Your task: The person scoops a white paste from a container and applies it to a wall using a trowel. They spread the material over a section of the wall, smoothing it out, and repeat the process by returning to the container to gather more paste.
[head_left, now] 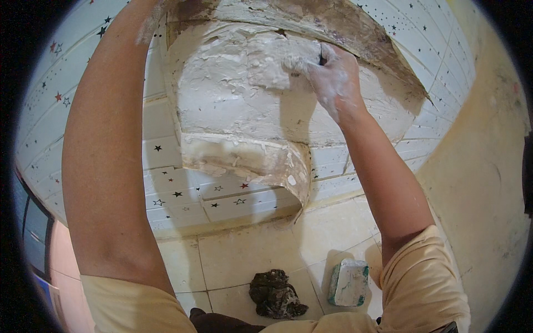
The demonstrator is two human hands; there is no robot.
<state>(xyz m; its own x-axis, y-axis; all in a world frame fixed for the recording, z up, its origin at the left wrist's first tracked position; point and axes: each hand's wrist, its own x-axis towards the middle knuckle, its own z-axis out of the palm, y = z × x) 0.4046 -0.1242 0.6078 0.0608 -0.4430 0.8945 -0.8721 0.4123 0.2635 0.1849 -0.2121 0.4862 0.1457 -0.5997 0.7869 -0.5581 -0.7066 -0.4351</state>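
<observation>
The right hand (pixel 333 77), smeared white, has its fingers curled tight around a dark-handled tool whose end is buried in the wet white plaster (pixel 244 83) on the broken wall patch, just left of the fingertips. The left hand (pixel 149 22) reaches up to the patch's top edge, fingers out of view. Below lie a dark rag (pixel 275 294) and a plaster tub (pixel 350 282).

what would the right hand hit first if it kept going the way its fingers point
The right hand points left along the wall, fingertips already on the wet white plaster patch. Going straight on, it would likely only slide across more plaster; the left forearm lies further that way, though depth is unclear.
</observation>
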